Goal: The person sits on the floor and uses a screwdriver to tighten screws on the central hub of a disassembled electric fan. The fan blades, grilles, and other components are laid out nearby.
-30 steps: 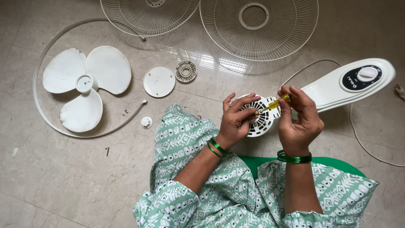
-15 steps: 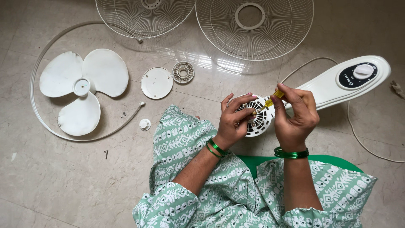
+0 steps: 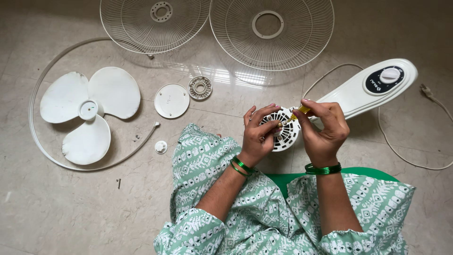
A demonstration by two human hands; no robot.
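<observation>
In the head view, a person sits on the tiled floor [image 3: 56,208], seen from above, with both hands raised over the lap. The left hand [image 3: 258,134] curls its fingers around the rim of a round white slotted motor housing [image 3: 285,133], grasping it from the left side. The right hand [image 3: 325,130] pinches a small yellow-handled screwdriver [image 3: 296,115] between thumb and fingertips, the fingers clenched on its handle; the tool's tip rests against the upper part of the housing. Green bangles sit on both wrists.

The housing lies near the middle of the floor, just in front of the person's knees, and joins a long white fan body [image 3: 363,92] that stretches toward the right edge, carrying a dark control panel with a white knob. A white power cord [image 3: 401,156] loops from it along the right side.

At the far edge two round wire fan guards [image 3: 271,47] lie side by side. Toward the left edge a white three-blade fan blade [image 3: 89,115] lies inside an open curve of white plastic guard rim [image 3: 42,141]. Between the blade and the hands lie a flat white round cover [image 3: 171,100], a smaller ribbed grey ring nut [image 3: 200,88] just beside it, and a little white cap [image 3: 161,147] nearer the knee. A few tiny screws are scattered near the rim.
</observation>
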